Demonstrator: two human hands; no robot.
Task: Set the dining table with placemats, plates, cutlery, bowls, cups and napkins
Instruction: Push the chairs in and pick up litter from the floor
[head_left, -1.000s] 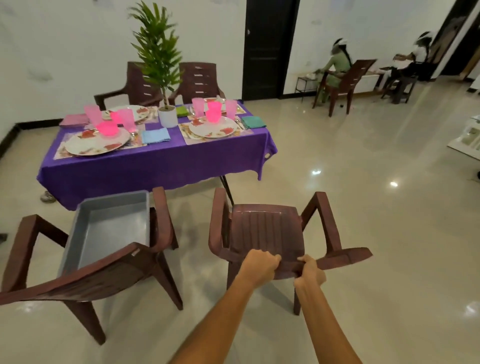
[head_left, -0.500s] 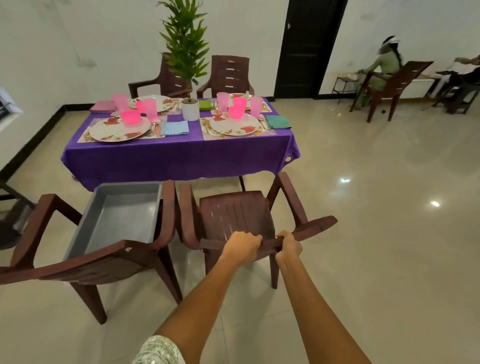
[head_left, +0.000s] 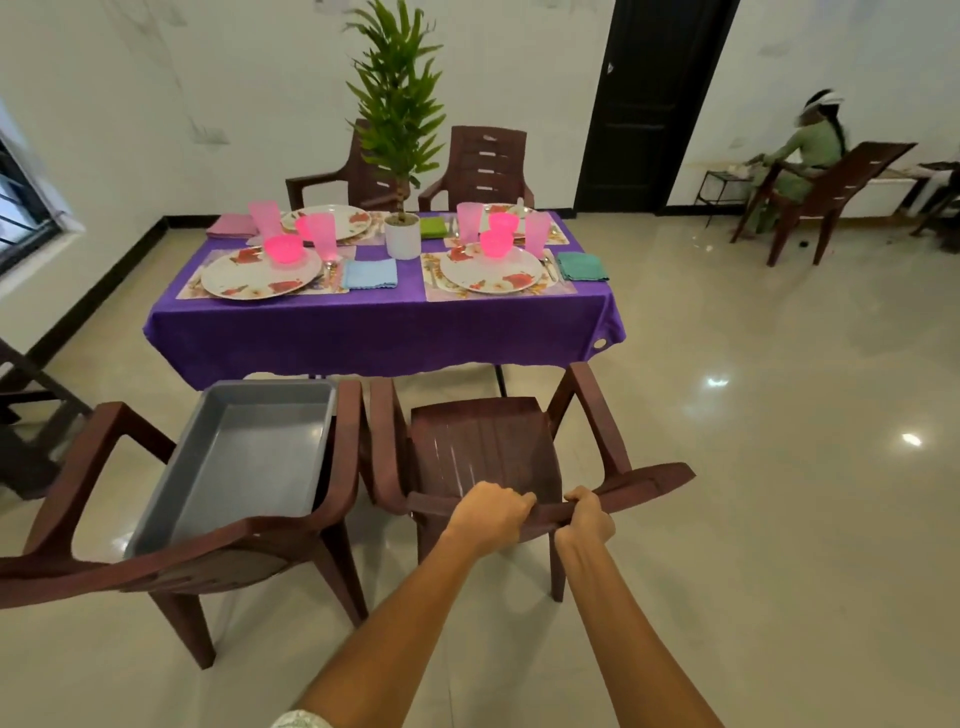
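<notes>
both hands (head_left: 488, 514) grip brown chair (head_left: 483, 452) back, chair now nearer set table (head_left: 379, 332)

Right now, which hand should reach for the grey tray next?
Left. The left hand grips the chair back nearer the grey tray, which lies on the neighbouring chair; the right hand sits farther away.

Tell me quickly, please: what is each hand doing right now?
Left hand: fingers curled over the top edge of the brown chair's backrest, holding it.
Right hand: gripping the same backrest edge.
</notes>
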